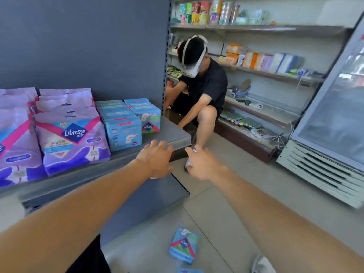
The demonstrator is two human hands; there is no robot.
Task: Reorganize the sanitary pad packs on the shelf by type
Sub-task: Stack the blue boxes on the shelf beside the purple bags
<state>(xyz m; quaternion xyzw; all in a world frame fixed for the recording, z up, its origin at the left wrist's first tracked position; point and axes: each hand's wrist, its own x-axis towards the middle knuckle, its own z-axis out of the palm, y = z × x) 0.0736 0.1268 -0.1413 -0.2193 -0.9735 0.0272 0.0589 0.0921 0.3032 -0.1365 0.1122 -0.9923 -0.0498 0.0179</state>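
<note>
Head view of a grey shelf (171, 135) partway through sorting. Purple packs (72, 142) stand upright in rows at the shelf's left part, labels facing out, the leftmost row cut off by the frame edge. Just right of them, blue packs (124, 133) stand in two files running back toward the dark rear panel (84, 42); grouping by colour appears to be the sorting principle, and the upright, face-forward stance keeps labels readable. One pack at the front of the right file (150, 123) shows its logo upside down, so it probably needs turning. The shelf's right end, beyond the blue packs, is bare metal, likely the space left for remaining stock.

The left hand (155, 157) reaches over the shelf's front edge below the blue packs, fingers extended and relaxed, holding nothing. The right hand (202, 164) reaches past the shelf's right corner, fingers loosely spread and empty; a small pale spot at its fingertips is too blurred to identify. A blue pack (184, 245) lies flat on the floor (226, 223) below the shelf, and another is only partly visible at the bottom frame edge. These probably await shelving.

Beyond the shelf's right end, a second person (199, 85) crouches by other shelving; that person's hands are hidden behind the shelf upright.
</note>
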